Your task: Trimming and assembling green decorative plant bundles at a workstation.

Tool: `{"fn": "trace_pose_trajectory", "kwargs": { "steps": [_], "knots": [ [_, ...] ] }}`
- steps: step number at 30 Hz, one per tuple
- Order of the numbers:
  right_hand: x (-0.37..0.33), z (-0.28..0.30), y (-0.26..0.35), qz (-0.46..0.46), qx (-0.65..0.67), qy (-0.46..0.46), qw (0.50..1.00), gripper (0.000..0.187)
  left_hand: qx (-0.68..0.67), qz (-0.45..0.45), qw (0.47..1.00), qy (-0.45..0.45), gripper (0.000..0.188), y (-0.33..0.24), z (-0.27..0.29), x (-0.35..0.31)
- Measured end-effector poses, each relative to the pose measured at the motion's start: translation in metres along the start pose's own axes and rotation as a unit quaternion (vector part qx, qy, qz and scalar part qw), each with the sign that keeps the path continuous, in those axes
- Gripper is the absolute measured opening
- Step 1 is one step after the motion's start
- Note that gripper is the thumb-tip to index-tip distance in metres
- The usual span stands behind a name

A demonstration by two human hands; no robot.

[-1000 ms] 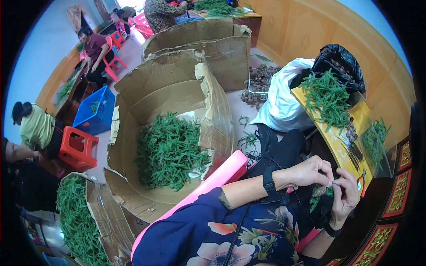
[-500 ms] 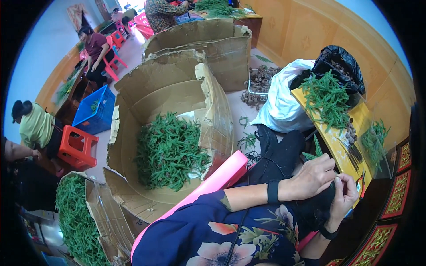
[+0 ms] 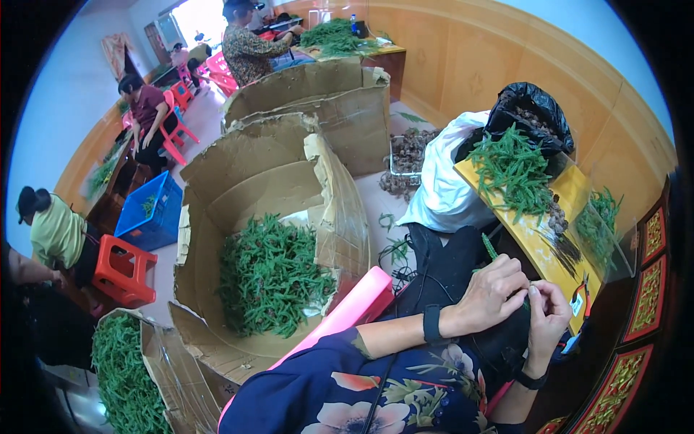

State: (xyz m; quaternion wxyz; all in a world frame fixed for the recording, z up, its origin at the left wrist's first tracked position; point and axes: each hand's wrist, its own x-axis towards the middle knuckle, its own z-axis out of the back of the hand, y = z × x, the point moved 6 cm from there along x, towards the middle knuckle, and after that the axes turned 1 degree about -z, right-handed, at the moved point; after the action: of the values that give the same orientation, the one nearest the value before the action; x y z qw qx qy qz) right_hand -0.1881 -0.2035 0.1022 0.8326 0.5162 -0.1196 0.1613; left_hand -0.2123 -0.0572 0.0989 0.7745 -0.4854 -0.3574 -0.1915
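Note:
Above my lap, my left hand is closed, thumb and fingers pressed together. A green artificial fir-like sprig pokes out beyond its knuckles. My right hand pinches right beside the left fingertips; whatever small thing lies between the fingers is hidden. To the right is a narrow yellow table. On it lie a heap of green sprigs, small brown pine cones, a bundle of thin dark wires and pliers with red-and-black handles.
A big open cardboard box holding green sprigs stands left of my lap. Beyond the table are a white sack and a black bag of cones. Left are a blue crate and red stool. Several people sit farther off.
The view has tilted slightly upward, so the room sits lower in it. My hands stay pinched together; the sprig behind the left hand now points up more narrowly. A seated person has bent forward.

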Motion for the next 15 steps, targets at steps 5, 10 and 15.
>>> {"fn": "trace_pose_trajectory", "kwargs": {
  "steps": [5,10,15],
  "knots": [
    [0.0,-0.004,0.025,0.071,-0.028,0.0,0.997,0.011,-0.066,0.057,0.995,0.054,0.011,0.017,-0.001,0.0],
    [0.004,-0.004,0.038,0.195,-0.052,0.041,0.978,0.017,-0.29,0.248,0.908,0.171,0.014,0.035,-0.009,-0.003],
    [0.0,-0.006,0.043,0.278,-0.115,0.058,0.952,0.021,-0.311,0.226,0.896,0.222,0.014,0.04,-0.006,-0.001]
  ]
}}
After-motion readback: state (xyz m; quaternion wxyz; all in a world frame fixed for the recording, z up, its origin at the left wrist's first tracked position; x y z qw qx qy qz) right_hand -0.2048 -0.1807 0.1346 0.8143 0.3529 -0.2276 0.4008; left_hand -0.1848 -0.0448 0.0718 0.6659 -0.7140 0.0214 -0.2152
